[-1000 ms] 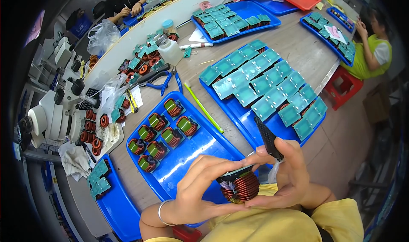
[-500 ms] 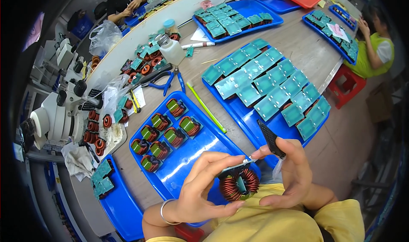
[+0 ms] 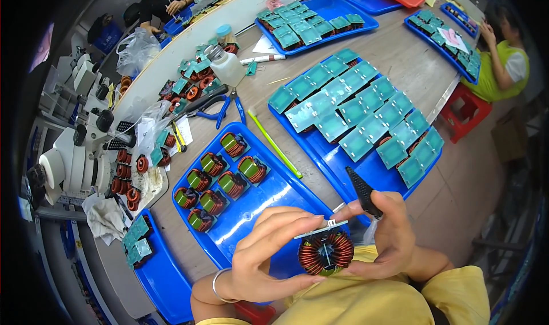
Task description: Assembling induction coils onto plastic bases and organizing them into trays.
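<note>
copper coil (image 3: pixel 326 253) sits between left hand (image 3: pixel 255 266) — gripping it — and right hand (image 3: pixel 396 240), holding black tool (image 3: pixel 363 191)

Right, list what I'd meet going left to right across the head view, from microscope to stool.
White microscope → yellow-and-black tool → blue-handled pliers → lime-green stick → held toroidal coil → black textured handle → red stool.

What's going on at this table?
A person's left hand holds a copper-wound toroidal coil with a green circuit board on top. The right hand, close beside it, grips a black textured tool. Eight similar coils sit in the blue tray just beyond the hands, and another blue tray, farther right, holds rows of green boards.
</note>
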### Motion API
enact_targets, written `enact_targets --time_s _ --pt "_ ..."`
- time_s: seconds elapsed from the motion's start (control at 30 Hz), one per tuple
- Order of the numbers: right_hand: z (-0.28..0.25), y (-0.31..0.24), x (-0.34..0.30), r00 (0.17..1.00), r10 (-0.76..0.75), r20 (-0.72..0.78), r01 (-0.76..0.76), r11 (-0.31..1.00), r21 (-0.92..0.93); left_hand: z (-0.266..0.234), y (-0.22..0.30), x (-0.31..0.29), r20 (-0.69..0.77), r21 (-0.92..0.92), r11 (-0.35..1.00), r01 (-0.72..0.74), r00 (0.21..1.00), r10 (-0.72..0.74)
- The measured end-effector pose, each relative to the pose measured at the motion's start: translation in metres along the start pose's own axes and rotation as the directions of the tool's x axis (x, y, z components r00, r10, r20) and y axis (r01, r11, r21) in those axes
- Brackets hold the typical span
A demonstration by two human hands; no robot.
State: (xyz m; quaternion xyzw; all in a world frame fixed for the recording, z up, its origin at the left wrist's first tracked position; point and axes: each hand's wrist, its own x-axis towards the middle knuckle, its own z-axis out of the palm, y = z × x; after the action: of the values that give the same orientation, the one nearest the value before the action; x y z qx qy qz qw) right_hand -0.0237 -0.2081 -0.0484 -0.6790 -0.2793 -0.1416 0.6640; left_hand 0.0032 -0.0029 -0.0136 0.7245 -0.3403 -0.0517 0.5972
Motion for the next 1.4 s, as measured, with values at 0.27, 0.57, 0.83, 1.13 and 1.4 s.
enact_targets --time_s 0.27,0.57,0.83,1.13,1.4 --pt "0.0 0.0 0.0 0.997 -0.061 -0.038 0.059 0.997 -0.04 0.0 0.0 0.0 0.008 0.044 0.999 0.006 1.0 -0.007" --pt "-0.003 -0.008 0.0 0.991 -0.097 -0.091 0.081 0.984 -0.159 0.008 -0.002 -0.003 0.031 -0.356 0.91 0.211 0.976 -0.214" --pt "-0.009 -0.016 -0.003 0.995 -0.094 -0.015 0.088 0.969 -0.23 0.012 -0.002 -0.002 0.106 -0.559 0.769 0.31 0.946 -0.305" --pt "-0.007 0.0 0.004 0.998 -0.068 0.001 0.068 0.996 -0.05 0.005 0.0 0.001 0.005 -0.207 0.973 0.105 0.994 -0.107" --pt "0.0 0.012 0.006 0.995 0.073 0.068 -0.088 0.96 0.265 -0.003 0.003 -0.006 -0.033 -0.072 0.977 0.2 0.979 -0.203"
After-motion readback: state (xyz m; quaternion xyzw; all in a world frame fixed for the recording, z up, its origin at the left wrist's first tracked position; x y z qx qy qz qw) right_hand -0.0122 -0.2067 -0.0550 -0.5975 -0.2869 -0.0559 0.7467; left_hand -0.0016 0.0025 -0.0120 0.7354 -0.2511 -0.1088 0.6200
